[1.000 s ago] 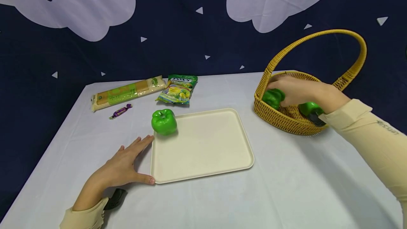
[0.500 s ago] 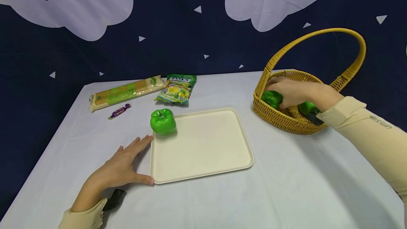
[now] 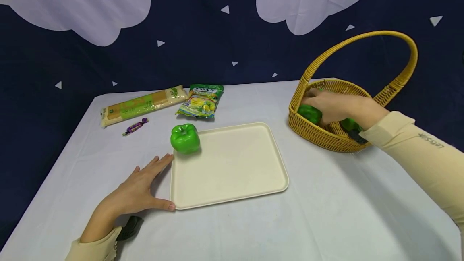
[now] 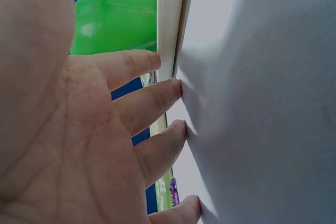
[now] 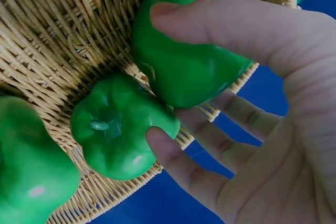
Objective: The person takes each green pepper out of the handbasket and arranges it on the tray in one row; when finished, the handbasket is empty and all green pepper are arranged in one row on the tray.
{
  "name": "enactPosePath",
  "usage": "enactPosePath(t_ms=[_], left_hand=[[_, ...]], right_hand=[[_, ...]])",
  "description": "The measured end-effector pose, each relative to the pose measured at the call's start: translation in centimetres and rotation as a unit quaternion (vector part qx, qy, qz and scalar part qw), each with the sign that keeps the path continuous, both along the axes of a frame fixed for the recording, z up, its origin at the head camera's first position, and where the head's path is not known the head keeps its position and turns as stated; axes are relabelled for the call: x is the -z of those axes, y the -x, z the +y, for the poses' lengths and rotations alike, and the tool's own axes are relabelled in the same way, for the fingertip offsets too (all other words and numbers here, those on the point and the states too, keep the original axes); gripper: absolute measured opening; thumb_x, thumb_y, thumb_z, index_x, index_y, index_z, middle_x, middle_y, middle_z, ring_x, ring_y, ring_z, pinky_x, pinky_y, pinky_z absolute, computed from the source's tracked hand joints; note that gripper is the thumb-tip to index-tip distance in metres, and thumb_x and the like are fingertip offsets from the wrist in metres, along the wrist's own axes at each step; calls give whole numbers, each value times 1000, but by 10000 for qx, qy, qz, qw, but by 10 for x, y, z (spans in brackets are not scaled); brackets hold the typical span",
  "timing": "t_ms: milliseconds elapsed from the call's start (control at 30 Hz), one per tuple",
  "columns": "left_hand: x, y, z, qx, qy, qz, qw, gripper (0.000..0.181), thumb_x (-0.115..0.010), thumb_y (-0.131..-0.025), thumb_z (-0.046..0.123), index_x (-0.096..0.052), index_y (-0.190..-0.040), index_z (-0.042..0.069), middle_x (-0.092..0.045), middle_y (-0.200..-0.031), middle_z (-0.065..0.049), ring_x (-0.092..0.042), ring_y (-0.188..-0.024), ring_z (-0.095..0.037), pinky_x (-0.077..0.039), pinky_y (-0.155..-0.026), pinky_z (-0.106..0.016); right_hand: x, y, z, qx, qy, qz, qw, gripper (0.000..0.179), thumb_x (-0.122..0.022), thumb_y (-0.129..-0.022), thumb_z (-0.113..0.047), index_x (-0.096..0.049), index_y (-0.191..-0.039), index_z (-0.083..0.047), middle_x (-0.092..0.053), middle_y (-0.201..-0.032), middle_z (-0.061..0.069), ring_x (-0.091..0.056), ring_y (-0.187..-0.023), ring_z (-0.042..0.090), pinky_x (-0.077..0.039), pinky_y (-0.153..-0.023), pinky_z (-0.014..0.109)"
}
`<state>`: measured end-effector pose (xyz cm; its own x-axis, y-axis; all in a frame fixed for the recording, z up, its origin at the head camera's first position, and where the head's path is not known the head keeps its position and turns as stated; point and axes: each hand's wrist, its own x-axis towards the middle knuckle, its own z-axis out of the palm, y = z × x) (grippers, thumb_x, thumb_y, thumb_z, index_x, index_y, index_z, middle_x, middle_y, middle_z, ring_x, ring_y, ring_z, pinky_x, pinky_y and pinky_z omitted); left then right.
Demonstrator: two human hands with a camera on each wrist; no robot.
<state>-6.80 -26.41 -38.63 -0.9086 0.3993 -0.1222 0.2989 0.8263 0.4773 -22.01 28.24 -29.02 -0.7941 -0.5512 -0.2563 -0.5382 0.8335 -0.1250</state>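
Observation:
In the head view, my left hand lies with spread fingers at the left edge of a cream tray. Its thumb and index fingertip are right at the rim. A shiny green bell pepper sits in the tray's far left corner. My right hand reaches into a wicker basket. Thumb and fingers there pinch a green bell pepper from two sides, as the right wrist view shows. Beside it lie a smaller green pepper, close to one fingertip, and another green pepper.
The basket's tall hooped handle arches over my right hand. Behind the tray lie a long pack of noodles, a green candy bag and a purple wrapped candy. A dark patterned cloth hangs behind the white table.
My right hand has sunk slightly lower in the basket around the pepper. The left hand, the tray and the pepper in it keep their places.

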Motion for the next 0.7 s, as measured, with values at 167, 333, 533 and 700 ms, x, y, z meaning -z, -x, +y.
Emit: enactPosePath(t_ms=[167,333,533,700], left_hand=[[-1,0,0,5,-33,-21,10000,138,-96,-58,70,-34,-169,16,-39,-171,-23,-28,-159,-57,-18,-113,-91],[0,0,0,-12,-42,-41,10000,138,-96,-58,70,-34,-169,16,-38,-172,-23,-28,-159,-58,-18,-114,-90],[-1,0,0,9,-64,-41,10000,138,-96,-58,69,-34,-169,16,-38,-172,-23,-27,-159,-57,-17,-114,-90],[-1,0,-1,6,-68,-33,10000,138,-96,-58,69,-34,-169,16,-38,-172,-23,-27,-159,-57,-17,-113,-91]], right_hand=[[1,-1,-2,107,-328,105,9994,82,-86,-72,12,-58,-146,-7,-46,-150,37,-67,-98,36,-62,-81,51],[2,-2,-4,169,-890,221,9956,90,-83,-75,13,-52,-157,-9,-41,-156,42,-67,-109,49,-62,-83,51],[5,-2,-3,1,-1084,453,9931,88,-84,-76,14,-57,-153,-18,-42,-154,42,-68,-108,47,-63,-85,52],[6,-1,-1,-54,-1012,496,9936,84,-85,-75,14,-61,-146,-22,-44,-150,39,-68,-100,40,-63,-83,51]])
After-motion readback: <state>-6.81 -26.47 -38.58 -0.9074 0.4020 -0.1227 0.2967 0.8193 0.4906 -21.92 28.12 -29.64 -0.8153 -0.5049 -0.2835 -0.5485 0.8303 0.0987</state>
